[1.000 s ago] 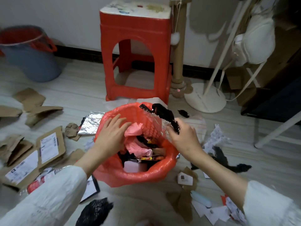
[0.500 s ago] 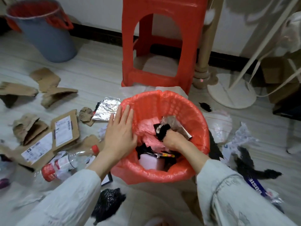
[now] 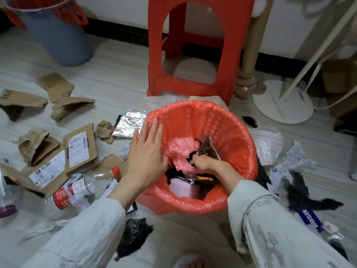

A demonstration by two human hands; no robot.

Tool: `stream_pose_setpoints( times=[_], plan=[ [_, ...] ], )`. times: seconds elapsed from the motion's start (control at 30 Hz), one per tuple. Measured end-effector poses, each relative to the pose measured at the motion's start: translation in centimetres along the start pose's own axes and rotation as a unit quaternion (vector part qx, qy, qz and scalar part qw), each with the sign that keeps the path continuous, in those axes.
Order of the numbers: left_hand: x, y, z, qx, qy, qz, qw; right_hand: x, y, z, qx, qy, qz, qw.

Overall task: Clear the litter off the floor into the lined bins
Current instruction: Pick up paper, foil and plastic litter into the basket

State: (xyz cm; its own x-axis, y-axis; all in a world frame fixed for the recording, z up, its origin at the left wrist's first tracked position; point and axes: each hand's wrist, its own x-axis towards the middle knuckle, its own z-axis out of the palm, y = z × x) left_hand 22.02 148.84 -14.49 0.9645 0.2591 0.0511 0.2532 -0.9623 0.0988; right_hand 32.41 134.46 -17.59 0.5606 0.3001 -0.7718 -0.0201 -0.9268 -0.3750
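Foil wrapper (image 3: 209,149) in right hand (image 3: 204,164) grip, inside red-lined bin (image 3: 241,132).

The right hand (image 3: 202,164) plunged from the rim deep into the red-lined bin (image 3: 237,136), pressing the foil-and-black wrapper (image 3: 209,149) onto the litter inside.

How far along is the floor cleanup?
Early. The near bin already holds wrappers. The right hand is pushing a foil wrapper in; the left hand rests on the rim. Cardboard, a bottle, foil and paper remain.
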Motion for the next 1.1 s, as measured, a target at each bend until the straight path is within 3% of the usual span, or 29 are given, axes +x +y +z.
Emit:
stream_pose_setpoints(
  times=[0.1,0.27,0.37,0.5,0.6,0.9,1.1],
  plan=[
    [0.2,0.0,0.1,0.000,0.005,-0.004,1.000,0.5,-0.4,0.2,-0.031,0.006,-0.014,0.999],
    [0.1,0.0,0.0,-0.005,-0.003,-0.011,1.000,0.5,0.4,0.6,-0.050,0.086,-0.034,0.994],
    [-0.2,0.1,-0.4,-0.010,-0.018,-0.020,1.000,-1.8,0.8,0.0,-0.044,0.140,-0.067,0.987],
    [-0.6,0.7,-1.6,0.002,-0.049,-0.019,0.999,-5.4,1.4,-1.7,-0.047,0.154,-0.109,0.981],
    [-0.7,2.2,-3.4,-0.031,-0.029,-0.002,0.999,-8.3,1.8,-3.0,-0.042,0.178,-0.140,0.973],
    [-1.5,11.9,-9.3,-0.158,-0.016,0.186,0.970,-19.3,8.1,-7.3,-0.091,0.199,-0.147,0.965],
    [0.0,23.1,-10.0,-0.110,-0.065,0.309,0.943,-22.7,19.1,-11.0,-0.071,0.230,-0.066,0.968]
  ],
)
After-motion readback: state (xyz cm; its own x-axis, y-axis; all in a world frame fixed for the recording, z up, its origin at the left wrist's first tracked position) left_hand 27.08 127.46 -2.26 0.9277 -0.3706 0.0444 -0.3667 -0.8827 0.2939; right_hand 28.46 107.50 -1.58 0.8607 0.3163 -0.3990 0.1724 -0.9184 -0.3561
